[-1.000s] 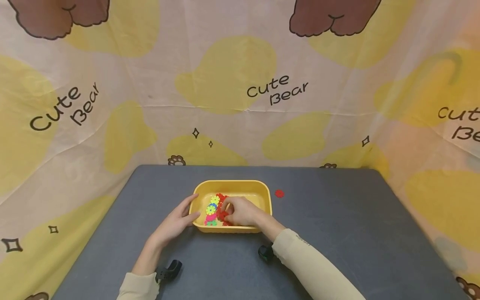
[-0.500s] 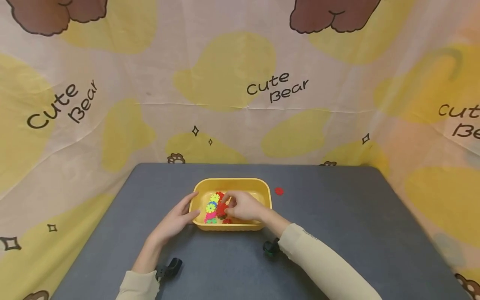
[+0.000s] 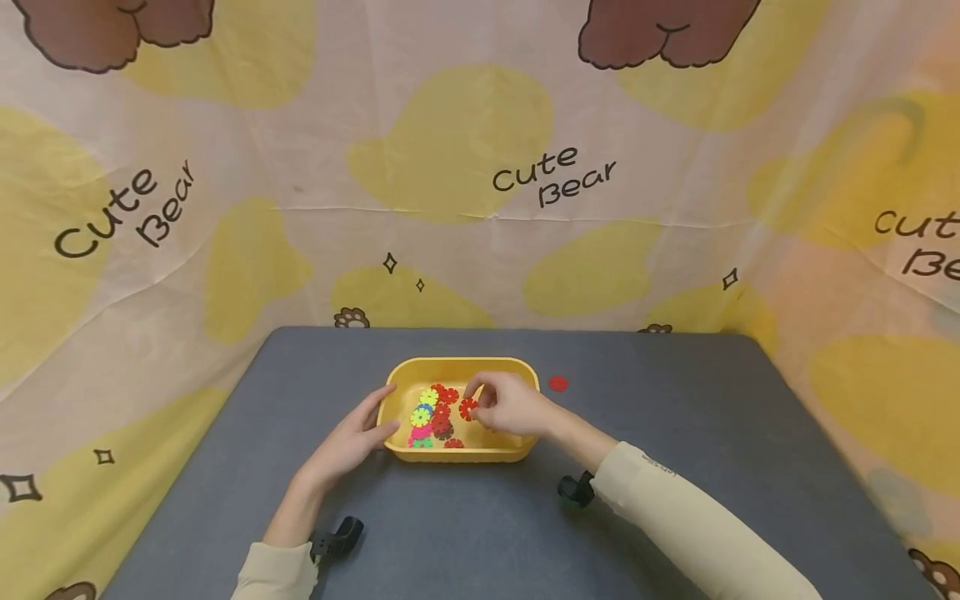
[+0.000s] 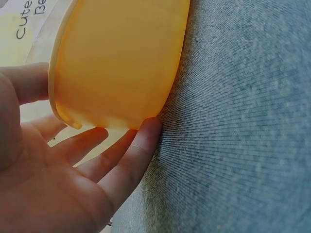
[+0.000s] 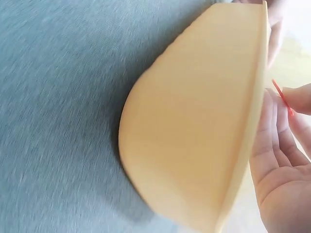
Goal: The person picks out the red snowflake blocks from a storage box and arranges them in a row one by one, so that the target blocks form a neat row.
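A yellow plastic basin (image 3: 462, 456) sits on the table, with several toothed plastic discs in its left half. Among them are a yellow disc (image 3: 421, 416), a pink disc (image 3: 422, 432) and red discs (image 3: 441, 412). My left hand (image 3: 356, 440) holds the basin's left end; in the left wrist view the thumb goes over the rim and fingers touch the outer wall (image 4: 116, 63). Above the basin's right half, my right hand (image 3: 512, 405) pinches a red snowflake disc (image 3: 468, 408) between thumb and fingertips. The right wrist view shows that disc edge-on (image 5: 283, 97).
One more red disc (image 3: 558, 383) lies on the grey table (image 3: 675, 433), just right of the basin. A printed cloth (image 3: 465, 275) hangs behind and at both sides. Each wrist wears a black camera strap.
My right hand has moved right and lifted away from the pile with a red disc pinched in it, uncovering red discs beneath. The left hand stays at the basin's end.
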The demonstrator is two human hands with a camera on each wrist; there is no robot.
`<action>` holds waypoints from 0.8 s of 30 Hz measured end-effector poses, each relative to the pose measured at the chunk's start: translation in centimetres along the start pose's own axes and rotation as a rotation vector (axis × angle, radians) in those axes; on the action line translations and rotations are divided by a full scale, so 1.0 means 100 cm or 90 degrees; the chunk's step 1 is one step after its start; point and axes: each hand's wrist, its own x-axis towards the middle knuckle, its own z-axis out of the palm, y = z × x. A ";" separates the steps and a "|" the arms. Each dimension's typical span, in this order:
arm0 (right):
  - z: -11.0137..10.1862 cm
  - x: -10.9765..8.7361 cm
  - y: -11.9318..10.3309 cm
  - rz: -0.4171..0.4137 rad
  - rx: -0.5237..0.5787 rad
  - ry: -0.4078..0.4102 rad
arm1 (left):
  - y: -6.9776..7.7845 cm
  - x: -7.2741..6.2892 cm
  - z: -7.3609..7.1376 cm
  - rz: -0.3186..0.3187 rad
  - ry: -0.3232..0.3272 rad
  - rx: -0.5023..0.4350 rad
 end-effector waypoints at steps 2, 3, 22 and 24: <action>-0.006 -0.004 0.001 0.007 0.010 0.011 | 0.000 -0.001 0.000 -0.003 0.000 -0.001; -0.009 -0.006 0.002 0.010 0.013 0.017 | 0.000 -0.001 0.000 -0.003 0.001 -0.001; -0.067 -0.045 0.042 0.090 0.079 0.155 | 0.000 -0.002 -0.001 0.003 -0.003 -0.022; -0.072 -0.048 0.048 0.095 0.077 0.167 | 0.000 -0.002 -0.001 0.004 -0.003 -0.026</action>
